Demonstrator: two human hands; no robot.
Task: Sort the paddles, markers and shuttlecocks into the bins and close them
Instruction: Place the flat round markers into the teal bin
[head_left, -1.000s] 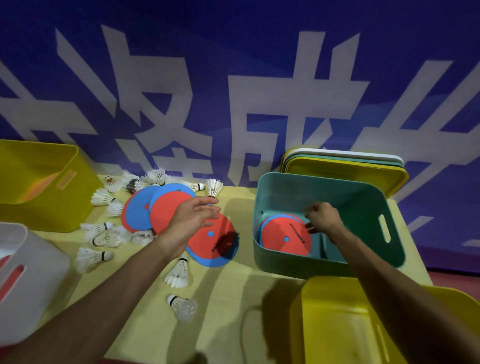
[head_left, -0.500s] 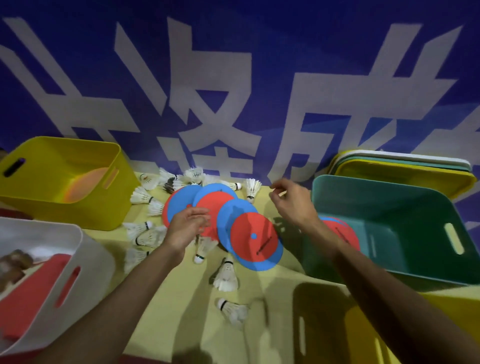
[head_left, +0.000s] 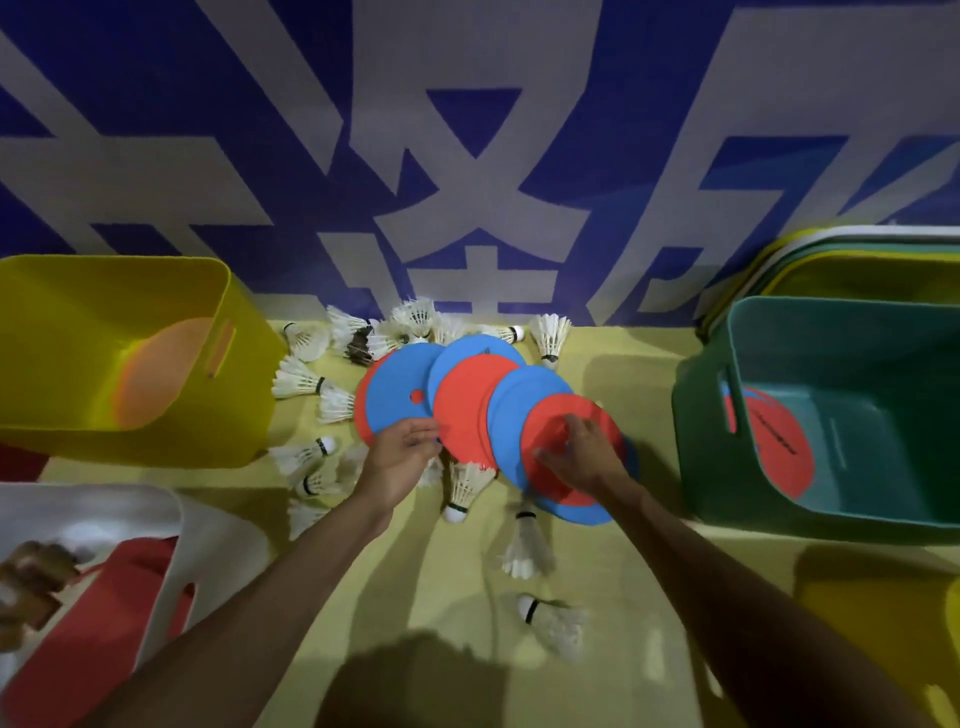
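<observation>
The desk (head_left: 395, 597) carries everything. A yellow bin (head_left: 104, 410) sits far left, a white bin (head_left: 156, 525) near left, and a teal bin (head_left: 831, 467) on the right, already holding a red marker (head_left: 774, 447); lids (head_left: 857, 249) lean behind it. In the middle, the markers (head_left: 467, 410), red and blue discs, lie fanned and overlapping. My right hand (head_left: 582, 457) presses on the nearest red one, fingers (head_left: 545, 457) curled at its rim; whether they grip it I cannot tell. My left hand (head_left: 400, 457) rests at the near edge of the left discs, its fingers loose, holding nothing I can see. The discs look thin, light and bendy, so I would pinch the rim. Shuttlecocks (head_left: 524, 545) are scattered around, feathery and easily crushed, best lifted by the cork.
</observation>
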